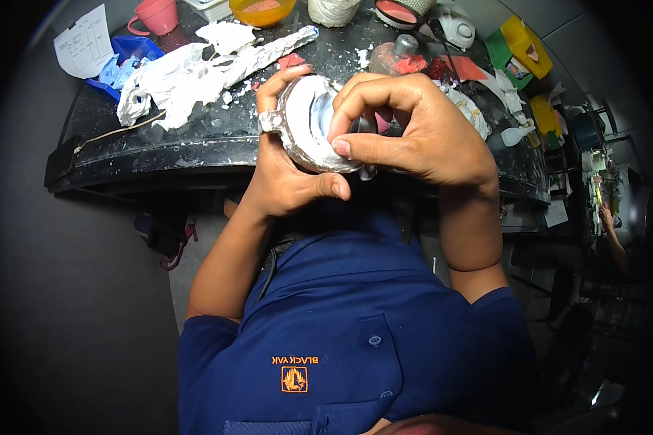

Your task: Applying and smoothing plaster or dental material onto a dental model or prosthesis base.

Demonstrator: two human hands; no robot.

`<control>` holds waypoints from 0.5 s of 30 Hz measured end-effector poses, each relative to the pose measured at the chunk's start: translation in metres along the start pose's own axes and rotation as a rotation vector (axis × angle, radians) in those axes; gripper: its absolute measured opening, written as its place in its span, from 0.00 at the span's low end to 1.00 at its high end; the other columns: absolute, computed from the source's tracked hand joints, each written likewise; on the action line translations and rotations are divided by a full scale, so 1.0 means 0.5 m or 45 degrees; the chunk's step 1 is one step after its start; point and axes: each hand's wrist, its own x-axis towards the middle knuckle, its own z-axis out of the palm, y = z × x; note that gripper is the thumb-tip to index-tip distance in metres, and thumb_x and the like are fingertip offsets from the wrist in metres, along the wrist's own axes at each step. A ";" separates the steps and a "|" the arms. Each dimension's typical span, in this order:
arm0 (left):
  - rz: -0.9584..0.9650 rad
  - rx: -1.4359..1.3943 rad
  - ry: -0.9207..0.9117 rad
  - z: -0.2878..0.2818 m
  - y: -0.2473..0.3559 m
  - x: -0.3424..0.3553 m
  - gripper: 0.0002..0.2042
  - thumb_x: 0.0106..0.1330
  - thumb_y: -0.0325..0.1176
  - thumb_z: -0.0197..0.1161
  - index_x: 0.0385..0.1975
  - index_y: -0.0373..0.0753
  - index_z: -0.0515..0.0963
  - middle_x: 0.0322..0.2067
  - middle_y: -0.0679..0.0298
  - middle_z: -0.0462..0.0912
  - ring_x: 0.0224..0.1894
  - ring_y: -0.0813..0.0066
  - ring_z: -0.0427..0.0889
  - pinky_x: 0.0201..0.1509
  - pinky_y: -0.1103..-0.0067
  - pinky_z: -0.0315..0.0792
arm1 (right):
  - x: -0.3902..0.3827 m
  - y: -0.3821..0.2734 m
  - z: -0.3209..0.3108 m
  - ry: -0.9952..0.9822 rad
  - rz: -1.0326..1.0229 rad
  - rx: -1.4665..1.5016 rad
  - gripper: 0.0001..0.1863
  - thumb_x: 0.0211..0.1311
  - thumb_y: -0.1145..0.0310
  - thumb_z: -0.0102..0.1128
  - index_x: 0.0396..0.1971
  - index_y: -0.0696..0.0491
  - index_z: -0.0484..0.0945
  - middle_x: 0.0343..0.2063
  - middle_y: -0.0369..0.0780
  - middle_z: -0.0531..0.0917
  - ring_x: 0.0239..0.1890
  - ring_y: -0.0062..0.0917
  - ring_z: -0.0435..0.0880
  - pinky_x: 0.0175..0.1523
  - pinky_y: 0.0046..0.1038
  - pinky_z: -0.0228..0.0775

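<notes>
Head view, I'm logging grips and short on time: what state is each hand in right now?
Left hand: closed around the side of a round case, holding it.
Right hand: curled over the case; whether it grips anything cannot be told.

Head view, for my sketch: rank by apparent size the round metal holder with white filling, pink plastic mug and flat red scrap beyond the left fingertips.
Round metal holder, nearer the camera
Pink plastic mug
Flat red scrap

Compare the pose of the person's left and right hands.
The left hand cups the round metal flask from outside; the right hand reaches over its white filling. The left hand's thumb and fingers spread apart; the right hand's thumb and index fingertip lie close. Both hands are bare.
</notes>
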 end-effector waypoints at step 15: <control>-0.073 -0.136 0.073 0.004 0.005 -0.001 0.64 0.36 0.55 0.87 0.69 0.35 0.49 0.56 0.56 0.67 0.59 0.67 0.71 0.65 0.70 0.66 | -0.026 -0.008 0.001 0.238 -0.138 -0.086 0.10 0.53 0.74 0.73 0.36 0.57 0.84 0.33 0.37 0.84 0.38 0.18 0.80 0.46 0.24 0.71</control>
